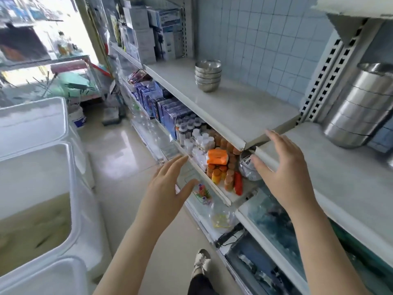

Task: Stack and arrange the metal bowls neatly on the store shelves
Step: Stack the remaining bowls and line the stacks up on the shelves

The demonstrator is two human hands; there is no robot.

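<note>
A short stack of several small metal bowls point(208, 75) stands on the grey shelf point(244, 109) near the tiled back wall. A taller stack of larger metal bowls point(359, 107) stands on the neighbouring shelf point(331, 167) at the right. My left hand point(168, 186) hovers over the aisle in front of the lower shelves, fingers straight and spread, holding nothing. My right hand point(282, 169) is raised at the front edge where the two shelves meet, fingers relaxed and empty. Neither hand touches a bowl.
Below the bowl shelf sit bottles, orange packets point(217, 156) and blue boxes point(170, 109). White boxes point(140, 28) fill the far shelf. Large white tubs point(42, 167) line the left side of the narrow tiled aisle. Glass tanks point(265, 211) sit low at the right.
</note>
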